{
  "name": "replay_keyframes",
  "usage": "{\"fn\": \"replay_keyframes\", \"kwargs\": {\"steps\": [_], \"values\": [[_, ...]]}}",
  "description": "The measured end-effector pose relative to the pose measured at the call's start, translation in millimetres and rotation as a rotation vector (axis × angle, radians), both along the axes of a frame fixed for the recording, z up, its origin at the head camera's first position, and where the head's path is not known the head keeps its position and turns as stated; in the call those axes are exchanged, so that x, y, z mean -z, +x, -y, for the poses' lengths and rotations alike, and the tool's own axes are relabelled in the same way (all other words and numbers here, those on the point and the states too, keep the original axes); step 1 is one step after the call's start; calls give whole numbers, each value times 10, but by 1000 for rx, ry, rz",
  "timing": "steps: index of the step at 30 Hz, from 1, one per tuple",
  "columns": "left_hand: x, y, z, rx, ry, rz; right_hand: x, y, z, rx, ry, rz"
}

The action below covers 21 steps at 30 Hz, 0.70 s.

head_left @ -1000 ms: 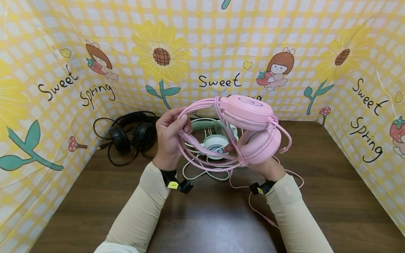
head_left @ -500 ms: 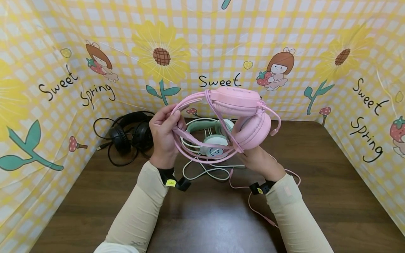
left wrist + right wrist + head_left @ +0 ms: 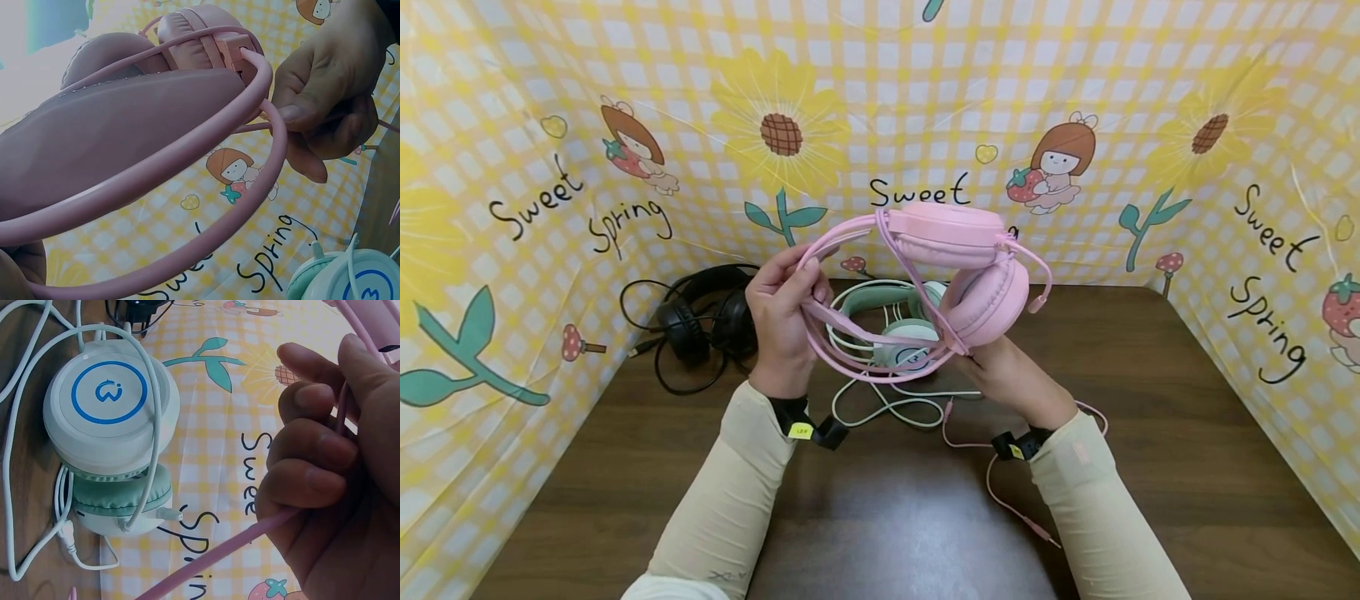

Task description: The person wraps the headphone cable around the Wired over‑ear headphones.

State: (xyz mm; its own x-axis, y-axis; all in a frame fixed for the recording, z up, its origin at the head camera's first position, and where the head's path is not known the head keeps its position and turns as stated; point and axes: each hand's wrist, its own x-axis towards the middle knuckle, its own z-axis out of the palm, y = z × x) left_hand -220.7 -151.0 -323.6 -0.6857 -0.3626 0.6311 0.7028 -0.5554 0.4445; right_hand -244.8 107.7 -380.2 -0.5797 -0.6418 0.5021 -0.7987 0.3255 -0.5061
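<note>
A pink headset [image 3: 951, 225] with padded ear cups and a boom microphone [image 3: 1039, 302] hangs above the table. My left hand [image 3: 782, 321] grips its headband between thumb and fingers. Below the ear cups is my right hand [image 3: 1015, 375], its fingers partly hidden in the head view. The right wrist view shows that hand's fingers [image 3: 312, 444] curled round the pink cable [image 3: 215, 556]. One strand of cable [image 3: 910, 283] crosses from the upper ear cup to the lower one. In the left wrist view the headband's outer tubes [image 3: 187, 150] fill the foreground.
Behind the pink headset, a white and green headset [image 3: 883, 293] lies on the wooden table [image 3: 880, 508] with its white cable looped. A black headset [image 3: 685, 329] with its cable sits at the back left. The pink cable's plug end [image 3: 1041, 530] trails at right. Patterned cloth [image 3: 925, 100] walls the table.
The pink headset has shifted left and slightly up, and its ear cups have turned a little. My left hand moved left with it. My right hand still holds the cable below the cups.
</note>
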Motion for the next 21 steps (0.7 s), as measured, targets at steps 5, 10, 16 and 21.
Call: {"fn": "replay_keyframes", "kwargs": {"steps": [5, 10, 16, 21], "values": [[-11, 4, 33, -30, 6, 32, -34, 6, 14, 27, 67, 79], [-31, 6, 96, -88, 7, 42, -41, 10, 21, 75, 208, 89], [-44, 1, 143, -134, -9, 48, -56, 29, 22, 88, 242, 77], [-67, 10, 144, -223, -23, 65, -97, 36, -18, 100, 255, 70]]}}
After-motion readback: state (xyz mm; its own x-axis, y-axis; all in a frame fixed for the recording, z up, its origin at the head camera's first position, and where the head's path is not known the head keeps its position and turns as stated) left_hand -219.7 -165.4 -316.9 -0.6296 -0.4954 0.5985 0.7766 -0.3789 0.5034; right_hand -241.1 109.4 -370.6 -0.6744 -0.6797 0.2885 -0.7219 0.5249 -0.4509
